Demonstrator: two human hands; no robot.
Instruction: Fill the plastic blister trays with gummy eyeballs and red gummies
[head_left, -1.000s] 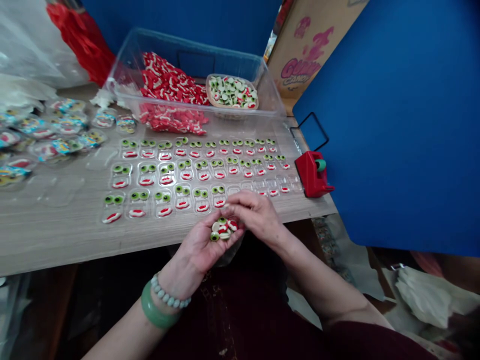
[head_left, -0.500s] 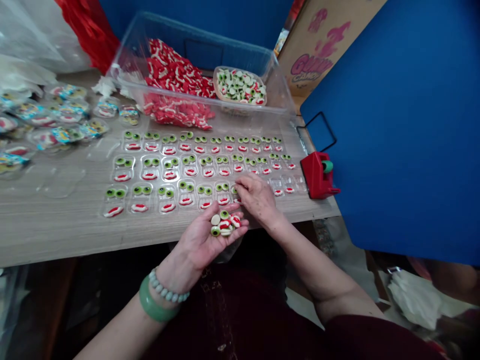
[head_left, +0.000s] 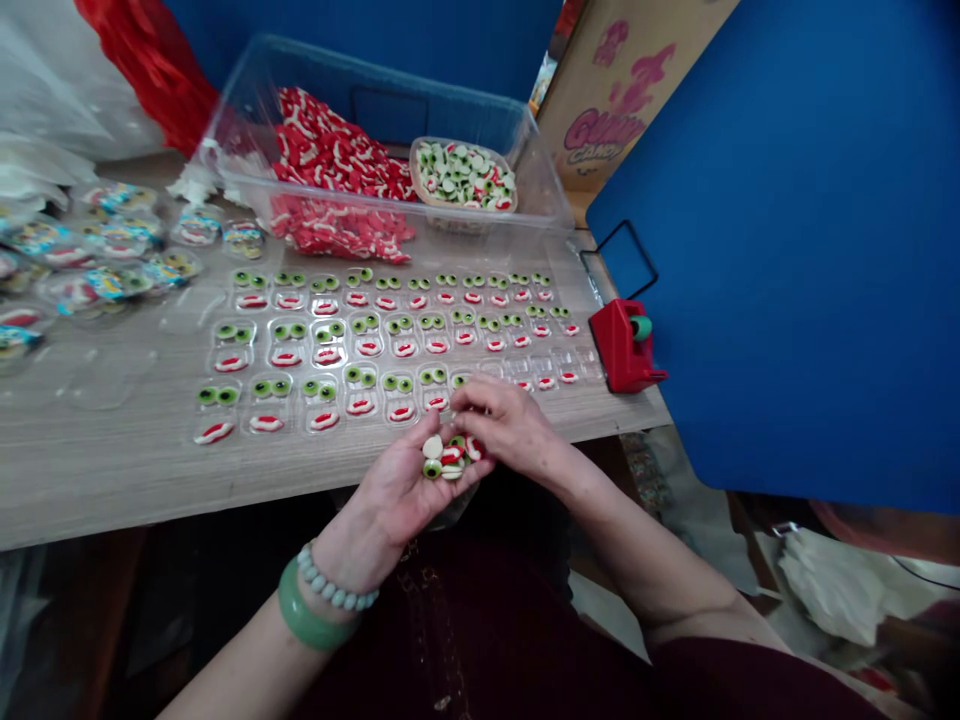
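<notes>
My left hand (head_left: pixel 401 490) is turned palm up and cupped around a small heap of gummy candies (head_left: pixel 452 456), green-and-white eyes and red-and-white teeth. Over that heap, my right hand (head_left: pixel 510 425) has its thumb and fingers bent together, touching or nearly touching an eye. Whatever sits between those fingertips is hidden. Beyond both hands, clear plastic trays (head_left: pixel 289 345) lie in three rows. Most carry a pair of gummy eyes above gummy teeth. At the right end of the nearest row, some trays show gummy teeth (head_left: pixel 546 383) alone; others there are behind my right hand.
A large clear bin (head_left: pixel 540 205) at the back holds red-and-white gummies (head_left: pixel 330 150) and a tub of gummy eyes (head_left: pixel 465 175). Packed candies (head_left: pixel 112 255) are piled at left. A red tape dispenser (head_left: pixel 626 350) stands at right, near a blue panel (head_left: pixel 787 250) and cardboard box (head_left: pixel 622 80).
My right hand has drawn back from a tray in the nearest row to the candies in my left palm. The view has shifted slightly; my left hand stays cupped.
</notes>
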